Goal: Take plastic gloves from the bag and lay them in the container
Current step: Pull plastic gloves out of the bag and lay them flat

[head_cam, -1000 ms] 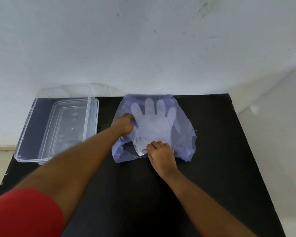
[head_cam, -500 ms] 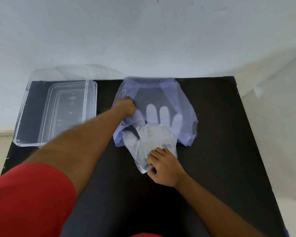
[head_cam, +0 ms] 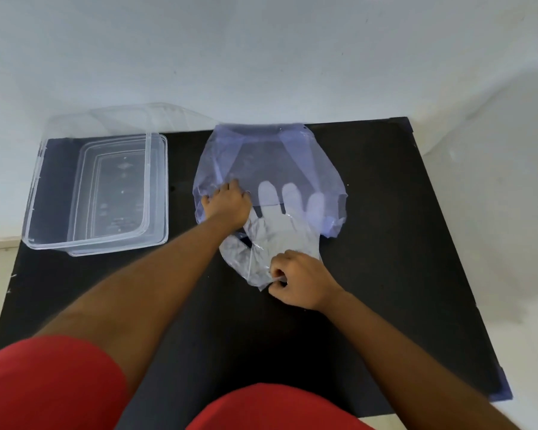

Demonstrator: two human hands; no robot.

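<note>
White wall [head_cam: 261, 51] behind, black table [head_cam: 385, 243] below it, running up to the wall. We see both arms reaching out from red sleeves [head_cam: 44, 383].

Bag [head_cam: 261, 156]: thin, bluish, see-through, lying flat near the table's far edge, mouth toward us. Left hand [head_cam: 227, 203] rests on the bag's left side, fingers curled and pressing down on the plastic; we cannot tell whether it pinches the film or only pins it.

Glove [head_cam: 277, 237]: clear plastic, partly out of the bag. Its fingers are inside, showing pale through the bluish film; its palm, thumb and cuff lie on the bare table in front of the bag's mouth. Right hand [head_cam: 298, 280] is closed on the cuff end, thumb and fingers pinching the crinkled edge. The two hands are apart, the glove lying between them.

Container [head_cam: 38, 187]: clear, rectangular, sitting at the table's left side, well apart from the bag. No glove inside that we can make out. A clear lid [head_cam: 131, 116] stands behind it against the wall.
</note>
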